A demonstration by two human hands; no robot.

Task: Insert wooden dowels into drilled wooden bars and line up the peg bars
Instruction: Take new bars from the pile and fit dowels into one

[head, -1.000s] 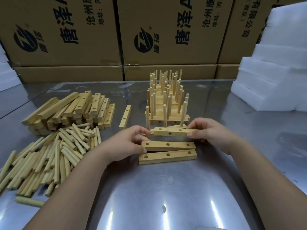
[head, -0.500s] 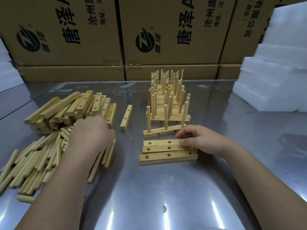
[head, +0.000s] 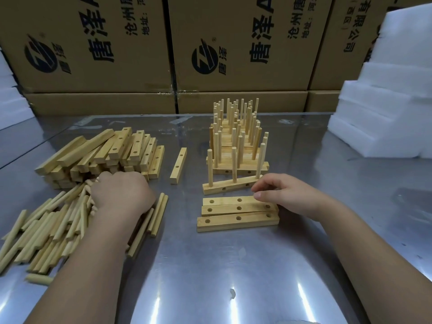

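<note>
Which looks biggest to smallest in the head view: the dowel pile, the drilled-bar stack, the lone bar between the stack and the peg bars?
1. dowel pile
2. drilled-bar stack, though it lies farther from the camera, so the gap is unsure
3. lone bar, clearly the smallest

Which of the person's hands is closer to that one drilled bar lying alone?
Left. The left hand sits on the loose dowels beside the lone bar; the right hand is farther, by the empty bars.

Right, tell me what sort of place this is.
Probably a small factory or packing workshop: stacked printed cardboard cartons, white foam blocks, and a steel table with piles of drilled wooden bars and dowels.
</note>
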